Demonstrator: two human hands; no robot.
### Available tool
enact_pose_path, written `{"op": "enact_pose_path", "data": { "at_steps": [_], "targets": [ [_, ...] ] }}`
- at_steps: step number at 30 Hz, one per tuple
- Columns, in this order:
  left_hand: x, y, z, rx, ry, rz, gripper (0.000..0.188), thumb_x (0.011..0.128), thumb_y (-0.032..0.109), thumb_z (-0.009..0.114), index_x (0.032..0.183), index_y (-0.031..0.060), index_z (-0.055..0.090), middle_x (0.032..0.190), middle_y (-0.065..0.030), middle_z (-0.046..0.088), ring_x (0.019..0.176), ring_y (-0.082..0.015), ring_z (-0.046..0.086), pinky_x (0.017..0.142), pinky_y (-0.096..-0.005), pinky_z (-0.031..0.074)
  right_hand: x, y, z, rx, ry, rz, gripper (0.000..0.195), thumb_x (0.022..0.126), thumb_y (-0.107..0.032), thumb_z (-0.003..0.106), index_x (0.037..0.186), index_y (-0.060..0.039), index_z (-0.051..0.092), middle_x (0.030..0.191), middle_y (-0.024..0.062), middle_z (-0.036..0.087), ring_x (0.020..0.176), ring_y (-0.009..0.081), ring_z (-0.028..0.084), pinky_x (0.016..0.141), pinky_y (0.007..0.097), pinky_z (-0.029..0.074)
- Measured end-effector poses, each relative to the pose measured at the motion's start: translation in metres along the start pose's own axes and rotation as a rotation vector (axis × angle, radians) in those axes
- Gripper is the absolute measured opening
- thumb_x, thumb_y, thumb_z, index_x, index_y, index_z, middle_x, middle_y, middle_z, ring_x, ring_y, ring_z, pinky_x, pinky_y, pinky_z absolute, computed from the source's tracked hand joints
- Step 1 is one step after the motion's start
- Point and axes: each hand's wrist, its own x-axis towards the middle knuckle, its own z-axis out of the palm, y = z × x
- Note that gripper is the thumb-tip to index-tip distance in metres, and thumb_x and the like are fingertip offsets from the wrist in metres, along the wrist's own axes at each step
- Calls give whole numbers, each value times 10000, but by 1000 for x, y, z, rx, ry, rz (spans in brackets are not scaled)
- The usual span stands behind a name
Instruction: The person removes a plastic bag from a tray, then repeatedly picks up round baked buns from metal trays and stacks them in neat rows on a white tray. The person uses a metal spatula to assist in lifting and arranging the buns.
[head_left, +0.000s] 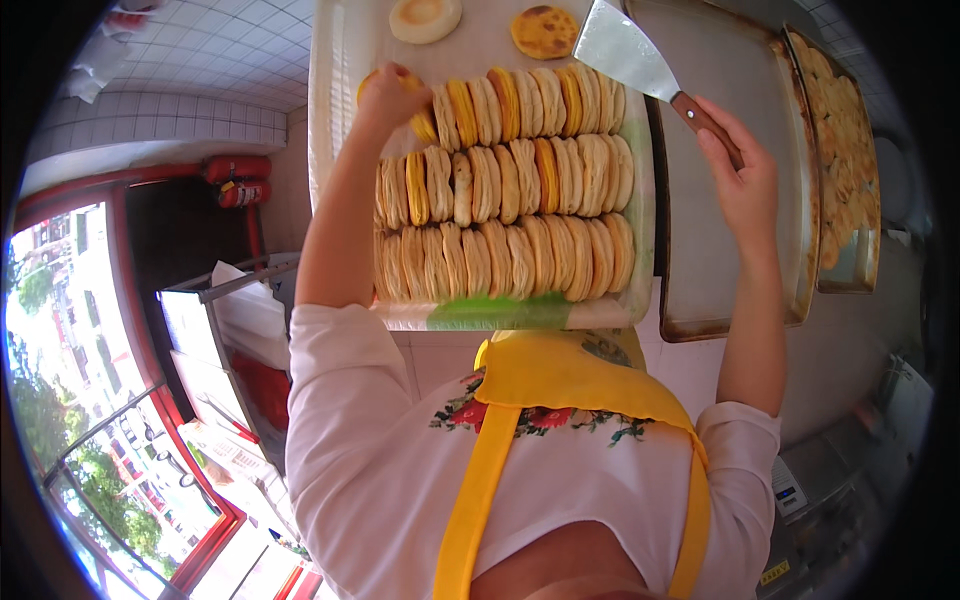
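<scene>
Three rows of round flatbreads (502, 259) stand on edge, packed side by side in a shallow plastic-lined tray (345, 45). At the left end of the far row, my left hand (390, 101) grips a yellow flatbread, its fingers partly hiding it. My right hand (739, 161) holds the wooden handle of a metal spatula (626, 56), its blade above the tray's far right part. Beyond the rows, a pale flatbread (425, 19) and a browned yellow flatbread (545, 31) lie flat and apart.
A large metal baking tray (735, 247) lies right of the lined tray. Past it, another metal tray (847, 165) holds many small baked pieces. Red fire extinguishers (238, 180) are by the wall at left, near a red-framed window. A metal rack (225, 289) stands left of my body.
</scene>
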Motion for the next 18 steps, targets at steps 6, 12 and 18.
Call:
{"op": "enact_pose_path", "data": {
  "at_steps": [6,12,18],
  "targets": [
    [-35,41,-15,-480,-227,-237,446,935,337,410,1255,37,492,1173,-112,566,1026,-238,560,768,-372,520,-12,18,-24,93,43,-31,272,905,-73,570,1172,-51,616,1055,59,665,946,119,613,822,237,468],
    [22,-115,42,187,-224,531,481,915,49,404,1385,-16,323,1423,-205,349,1319,-324,334,1093,-385,275,-41,59,-71,498,-18,3,293,908,-63,552,1196,-18,584,1088,47,646,929,103,587,807,245,469],
    [19,101,-52,238,241,248,391,949,224,491,1235,-41,477,1245,-209,522,1191,-344,473,1002,-407,370,-98,112,-212,634,54,262,480,886,-199,607,1331,-99,456,923,-25,589,780,52,501,632,223,434]
  ]
}}
